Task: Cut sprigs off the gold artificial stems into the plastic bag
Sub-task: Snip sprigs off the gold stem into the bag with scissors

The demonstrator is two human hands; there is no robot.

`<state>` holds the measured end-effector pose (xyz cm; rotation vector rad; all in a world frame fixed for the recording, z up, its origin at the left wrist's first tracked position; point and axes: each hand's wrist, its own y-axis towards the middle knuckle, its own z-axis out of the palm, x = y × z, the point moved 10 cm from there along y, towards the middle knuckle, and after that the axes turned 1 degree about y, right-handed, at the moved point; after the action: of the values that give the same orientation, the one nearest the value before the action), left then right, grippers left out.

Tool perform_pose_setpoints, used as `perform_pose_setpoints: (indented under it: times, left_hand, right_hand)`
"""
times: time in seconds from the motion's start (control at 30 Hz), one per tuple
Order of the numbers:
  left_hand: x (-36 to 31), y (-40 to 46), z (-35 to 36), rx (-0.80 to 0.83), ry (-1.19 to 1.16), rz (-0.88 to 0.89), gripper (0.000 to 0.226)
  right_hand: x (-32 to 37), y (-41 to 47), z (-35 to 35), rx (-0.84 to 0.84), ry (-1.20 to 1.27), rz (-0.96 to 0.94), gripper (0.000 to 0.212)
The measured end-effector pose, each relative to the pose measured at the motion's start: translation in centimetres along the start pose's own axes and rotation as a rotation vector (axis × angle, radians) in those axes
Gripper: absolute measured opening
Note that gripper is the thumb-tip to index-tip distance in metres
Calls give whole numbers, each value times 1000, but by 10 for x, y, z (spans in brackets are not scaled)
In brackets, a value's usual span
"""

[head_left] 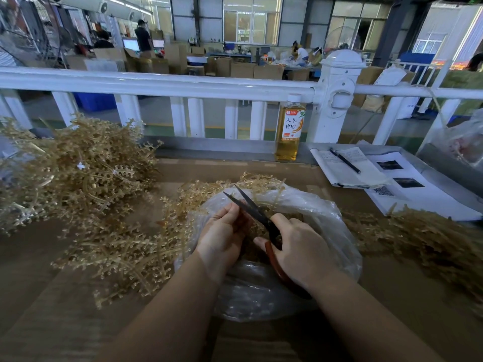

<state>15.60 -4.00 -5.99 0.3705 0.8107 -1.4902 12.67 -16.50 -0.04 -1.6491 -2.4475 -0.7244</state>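
Across the brown cardboard-covered worktable [392,296] lie the biggest things: a large tangled heap of gold plastic artificial stems [78,173] on the left, reaching right up to the bag, and a second, darker mound of gold sprigs [423,236] on the right. Between them sits the crumpled clear plastic bag [326,220], mouth open upward, with cut gold pieces already inside and a few stems draped over its far rim.

Over the bag's mouth, the left hand [222,236] pinches a short piece of gold stem between curled fingers and thumb, though the piece itself is mostly hidden. The right hand [303,246] grips the red-handled scissors [257,212], fingers curled through the loops; the dark blades stand parted in a narrow V beside the left fingertips.

These stems look light and springy, with knobbly side branches that likely snag on one another (pulling one free may drag its neighbours). Holding the main stalk just below the sprig, close to the cut, should keep it from flexing away from the blades.

Behind, by the white railing [156,84], stand an amber drink bottle [288,131] and an open notebook [347,168] with a black pen [345,160].
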Motion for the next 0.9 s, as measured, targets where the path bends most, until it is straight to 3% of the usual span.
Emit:
perform_pose_setpoints:
  times: [0.9]
  left_hand:
    - [3,4,-3,10,16,-9,21]
  right_hand:
    - [7,2,-6,-69,-102,-79,37]
